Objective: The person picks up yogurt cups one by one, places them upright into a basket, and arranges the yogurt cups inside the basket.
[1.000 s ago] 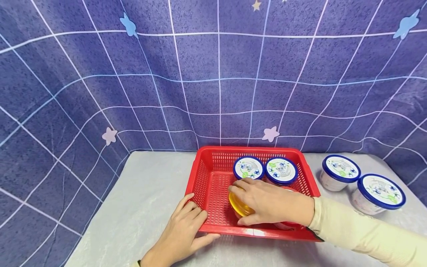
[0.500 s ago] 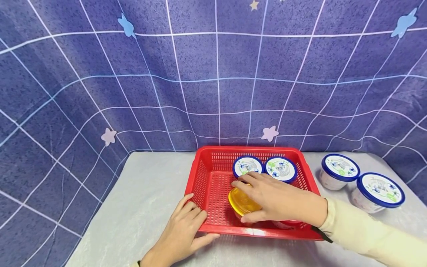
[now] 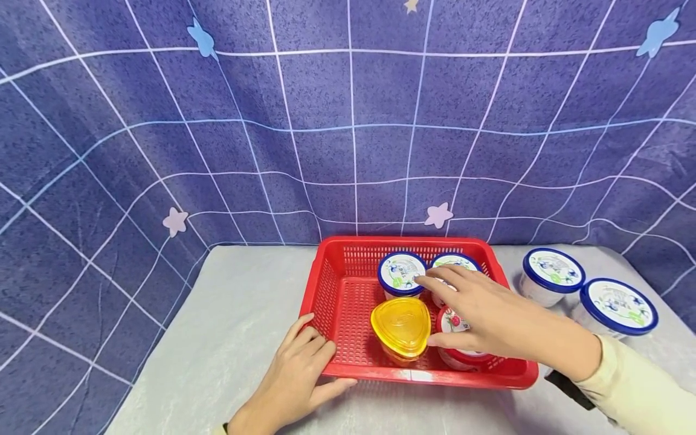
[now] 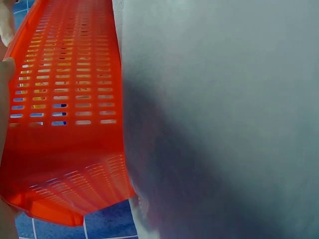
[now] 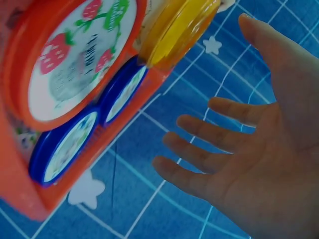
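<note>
A red plastic basket (image 3: 348, 370) stands on the table. My left hand (image 3: 290, 377) grips its front left corner, fingers curled over the rim and thumb along the front outside; only bits of that hand show at the edge of the left wrist view. Inside the basket is a tub with a yellow, rounded-triangle lid (image 3: 401, 326). My right hand (image 3: 489, 308) hovers just right of it, fingers spread and holding nothing, as the right wrist view (image 5: 239, 144) also shows. Below that hand sits a tub with a red-rimmed strawberry lid (image 5: 82, 64), partly covered in the head view.
Two blue-lidded tubs stand at the basket's back, one a whole lid (image 3: 402, 272), the other partly hidden by the right hand. Two more blue-lidded tubs (image 3: 553, 270) stand on the table right of the basket. A purple star-patterned curtain (image 3: 348, 121) hangs behind.
My right hand has let go of the yellow-lidded tub and drawn back to the right, opening its fingers. The tub stays in the basket. My left hand keeps its place on the rim.
</note>
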The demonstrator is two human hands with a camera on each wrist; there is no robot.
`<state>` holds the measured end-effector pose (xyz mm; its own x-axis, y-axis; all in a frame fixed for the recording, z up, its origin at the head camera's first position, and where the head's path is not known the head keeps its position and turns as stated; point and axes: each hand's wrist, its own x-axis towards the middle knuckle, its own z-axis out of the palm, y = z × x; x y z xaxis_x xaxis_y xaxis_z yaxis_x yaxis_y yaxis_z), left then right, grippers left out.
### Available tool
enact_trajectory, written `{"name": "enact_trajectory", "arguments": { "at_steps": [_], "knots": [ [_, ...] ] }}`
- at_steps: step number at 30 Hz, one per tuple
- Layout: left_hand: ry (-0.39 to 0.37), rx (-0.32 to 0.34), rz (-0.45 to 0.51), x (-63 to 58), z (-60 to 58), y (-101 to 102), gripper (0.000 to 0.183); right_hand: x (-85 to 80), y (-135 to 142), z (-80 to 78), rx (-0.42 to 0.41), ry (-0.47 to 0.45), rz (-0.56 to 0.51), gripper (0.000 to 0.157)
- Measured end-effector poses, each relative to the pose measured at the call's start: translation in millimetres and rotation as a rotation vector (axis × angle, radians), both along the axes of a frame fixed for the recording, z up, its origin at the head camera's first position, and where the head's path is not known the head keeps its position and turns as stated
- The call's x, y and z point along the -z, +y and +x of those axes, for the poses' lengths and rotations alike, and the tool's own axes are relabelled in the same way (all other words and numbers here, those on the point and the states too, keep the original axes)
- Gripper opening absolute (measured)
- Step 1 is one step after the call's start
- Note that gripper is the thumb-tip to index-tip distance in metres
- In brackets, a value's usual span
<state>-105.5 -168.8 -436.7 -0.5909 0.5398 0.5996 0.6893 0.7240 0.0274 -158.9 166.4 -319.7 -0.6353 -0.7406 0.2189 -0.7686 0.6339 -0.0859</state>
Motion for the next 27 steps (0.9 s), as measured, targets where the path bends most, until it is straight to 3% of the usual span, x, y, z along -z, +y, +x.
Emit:
{"name": "enact_trajectory", "arguments": {
  "at_steps": [8,14,27],
  "knots": [
    [-0.01,-0.009,-0.011,0.3,0.5,-0.8,0.045,5.9,21.2,2.8,0.013,0.013,-0.056,0.077],
    [-0.036,-0.015,-0.002,0.8,0.2,-0.9,0.046,11.5,36.0,7.3,0.066,-0.011,-0.093,0.077],
    [-0.025,-0.004,-0.001,0.7,0.1,-0.4,0.045,18.4,65.9,17.8,0.178,0.061,-0.214,0.077]
  ]
}}
